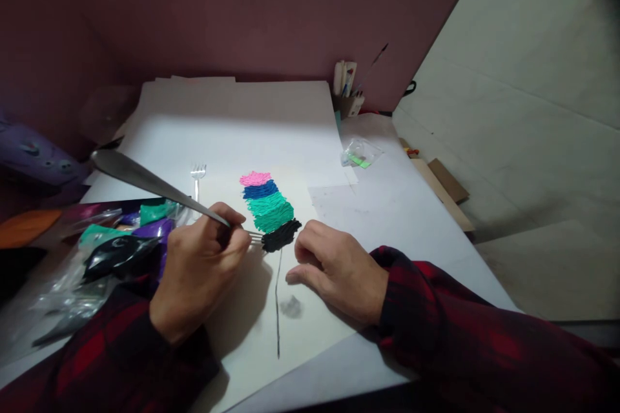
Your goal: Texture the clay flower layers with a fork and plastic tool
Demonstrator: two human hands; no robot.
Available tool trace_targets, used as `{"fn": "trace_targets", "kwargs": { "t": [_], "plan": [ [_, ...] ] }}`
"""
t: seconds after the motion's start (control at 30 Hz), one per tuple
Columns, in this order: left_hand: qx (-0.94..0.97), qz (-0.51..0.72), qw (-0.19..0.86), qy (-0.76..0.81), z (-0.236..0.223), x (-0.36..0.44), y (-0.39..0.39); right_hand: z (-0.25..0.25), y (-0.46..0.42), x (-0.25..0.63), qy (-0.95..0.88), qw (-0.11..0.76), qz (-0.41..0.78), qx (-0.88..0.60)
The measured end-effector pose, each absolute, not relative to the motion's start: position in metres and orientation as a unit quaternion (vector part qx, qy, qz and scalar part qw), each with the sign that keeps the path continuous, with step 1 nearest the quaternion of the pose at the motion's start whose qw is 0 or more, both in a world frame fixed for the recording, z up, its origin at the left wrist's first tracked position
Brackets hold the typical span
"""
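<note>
My left hand [201, 271] is closed round a metal fork [145, 179], whose tines press into the black clay patch [281, 236]. That patch is the lowest band of a clay column [267, 203] on white paper [252, 322], with pink on top, then blue, then teal. A thin black line runs down the paper from the black patch. My right hand [334, 268] rests on the paper just right of the black clay, fingers curled, holding nothing visible. Both arms wear red and black plaid sleeves.
A second fork [197, 177] lies on the paper left of the clay. Bags of coloured clay [116, 245] are heaped at the left. A small clear bag with a green piece [361, 155] lies at the right. A cup of pens [346, 93] stands by the wall.
</note>
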State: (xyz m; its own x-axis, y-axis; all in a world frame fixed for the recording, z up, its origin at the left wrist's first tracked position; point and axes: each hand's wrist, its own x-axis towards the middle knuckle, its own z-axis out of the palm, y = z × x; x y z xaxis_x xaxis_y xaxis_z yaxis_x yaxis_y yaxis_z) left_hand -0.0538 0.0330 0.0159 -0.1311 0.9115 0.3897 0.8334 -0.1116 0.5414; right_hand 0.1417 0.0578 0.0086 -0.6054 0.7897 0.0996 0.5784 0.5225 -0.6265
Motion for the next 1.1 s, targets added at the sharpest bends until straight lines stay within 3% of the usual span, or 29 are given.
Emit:
{"fn": "trace_targets", "kwargs": {
  "t": [0.3,0.93,1.1],
  "plan": [
    [0.686,0.32,0.11,0.644,0.013,-0.051,0.035,0.009,0.057,0.141,-0.855,0.192,0.275,-0.395],
    [0.678,0.297,0.071,0.668,0.015,-0.048,0.037,0.011,0.057,0.141,-0.854,0.192,0.275,-0.398],
    [0.659,0.348,0.072,0.662,0.02,-0.049,0.032,0.012,0.057,0.141,-0.854,0.192,0.275,-0.399]
  ]
}}
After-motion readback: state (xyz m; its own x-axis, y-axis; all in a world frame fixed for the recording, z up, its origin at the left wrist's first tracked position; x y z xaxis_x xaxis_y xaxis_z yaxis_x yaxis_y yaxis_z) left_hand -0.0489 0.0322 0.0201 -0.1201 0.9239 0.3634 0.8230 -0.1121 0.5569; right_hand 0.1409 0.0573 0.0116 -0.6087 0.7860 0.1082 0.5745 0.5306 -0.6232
